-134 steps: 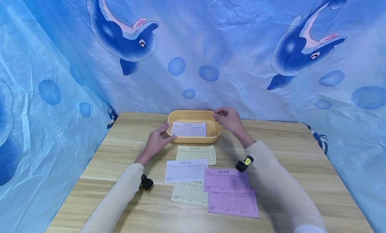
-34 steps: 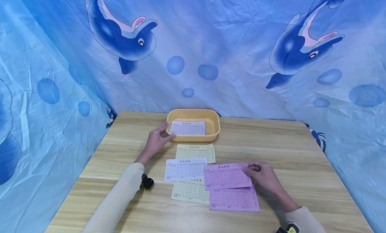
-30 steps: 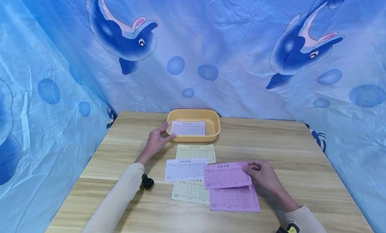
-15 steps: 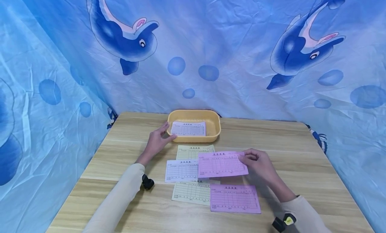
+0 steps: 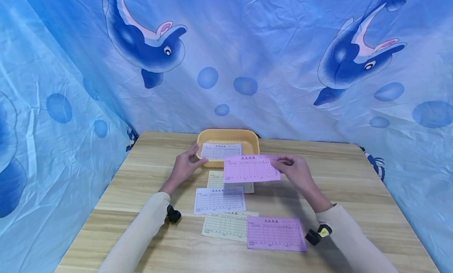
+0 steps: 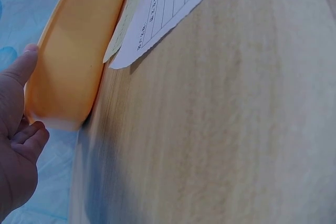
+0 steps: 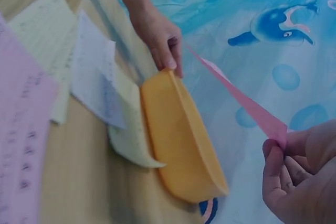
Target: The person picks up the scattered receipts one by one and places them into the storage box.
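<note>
My right hand [image 5: 295, 171] pinches the right edge of a pink printed receipt slip [image 5: 251, 170], holding it in the air over the front of a yellow plastic basket [image 5: 253, 146]. In the right wrist view the slip appears nearly edge-on, its corner between thumb and fingers. At the basket's left end, my left hand [image 5: 184, 163] grips the rim with thumb and fingers, as the left wrist view also shows. A white slip [image 5: 221, 150] lies inside the basket. The held slip hides part of the basket's front wall and of a pale green slip [image 5: 216, 178].
On the wooden table [image 5: 354, 186] in front of the basket lie a white slip [image 5: 216, 200], a second pale green slip [image 5: 224, 228] partly covered, and another pink slip [image 5: 276, 234]. A blue dolphin-print cloth [image 5: 283, 116] hangs behind the table and along its sides.
My right hand has lifted the upper pink slip off the lower one and carried it forward and left to the basket. The left hand has stayed on the basket.
</note>
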`<state>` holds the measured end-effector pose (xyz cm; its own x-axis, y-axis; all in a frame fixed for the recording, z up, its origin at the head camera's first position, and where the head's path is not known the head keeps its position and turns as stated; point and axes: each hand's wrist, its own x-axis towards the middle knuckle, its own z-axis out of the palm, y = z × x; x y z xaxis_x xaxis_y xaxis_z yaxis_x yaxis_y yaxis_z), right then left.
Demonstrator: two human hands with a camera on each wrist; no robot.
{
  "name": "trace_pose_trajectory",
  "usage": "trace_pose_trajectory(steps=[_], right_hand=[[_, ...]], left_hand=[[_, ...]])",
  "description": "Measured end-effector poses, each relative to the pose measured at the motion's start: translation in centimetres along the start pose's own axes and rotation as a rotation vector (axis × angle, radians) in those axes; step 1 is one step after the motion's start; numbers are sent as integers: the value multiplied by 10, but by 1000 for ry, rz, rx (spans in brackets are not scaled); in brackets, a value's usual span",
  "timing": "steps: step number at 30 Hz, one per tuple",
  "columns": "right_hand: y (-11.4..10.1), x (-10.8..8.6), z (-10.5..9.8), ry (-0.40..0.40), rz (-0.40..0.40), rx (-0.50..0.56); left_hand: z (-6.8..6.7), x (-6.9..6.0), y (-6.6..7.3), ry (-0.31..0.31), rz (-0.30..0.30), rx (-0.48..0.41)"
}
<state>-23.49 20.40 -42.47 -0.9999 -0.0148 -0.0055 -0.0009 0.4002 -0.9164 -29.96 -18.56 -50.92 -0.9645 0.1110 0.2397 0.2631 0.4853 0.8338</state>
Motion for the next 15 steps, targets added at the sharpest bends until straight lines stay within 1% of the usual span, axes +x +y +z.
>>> trace_pose_trajectory(steps=[4, 8, 12, 15], right_hand=[[-13, 14, 8, 23, -18, 31], [-25, 29, 16, 29, -42, 35], [-32, 47, 23, 44, -80, 93], [-34, 61, 30, 61, -111, 150]], left_hand=[[0, -1, -1, 3, 3, 2], [0, -1, -1, 6, 2, 7], [0, 0, -1, 7, 4, 4], [0, 0, 0, 7, 5, -1]])
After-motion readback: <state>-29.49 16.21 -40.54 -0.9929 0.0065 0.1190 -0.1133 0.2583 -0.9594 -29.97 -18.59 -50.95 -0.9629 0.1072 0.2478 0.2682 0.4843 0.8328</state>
